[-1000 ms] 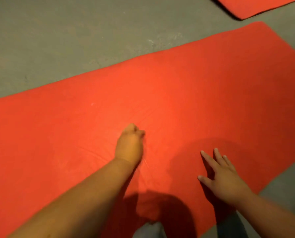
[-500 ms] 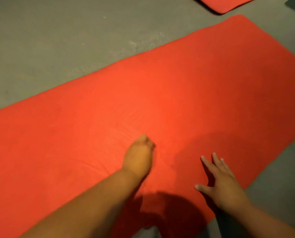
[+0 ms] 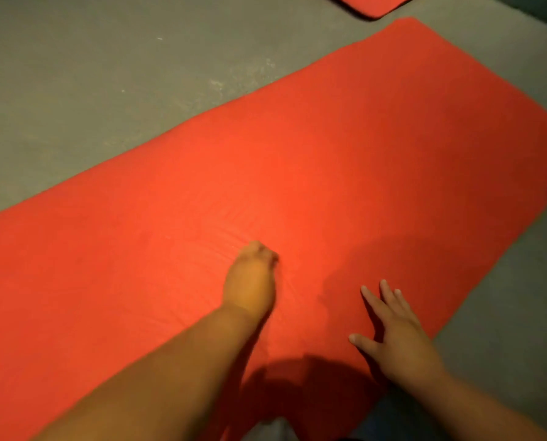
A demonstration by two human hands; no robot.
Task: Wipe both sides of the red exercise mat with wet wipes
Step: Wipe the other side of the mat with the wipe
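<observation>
The red exercise mat point(image 3: 329, 154) lies flat on the grey floor point(image 3: 90, 74), running slantwise from the left edge to the far right. My left hand point(image 3: 249, 281) rests on its middle, fingers curled under; whether they clamp a wipe I cannot tell. My right hand point(image 3: 393, 332) lies flat by the mat's near edge, fingers straight and spread. A second red mat point(image 3: 374, 4) shows its corner at the far edge.

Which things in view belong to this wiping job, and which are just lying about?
In the job:
- red mat
- left hand, fingers curled, pressed on the mat; no wipe shows
- right hand, flat on the mat

Lying about:
- second red mat, at the top edge, apart from the first
- grey floor
</observation>
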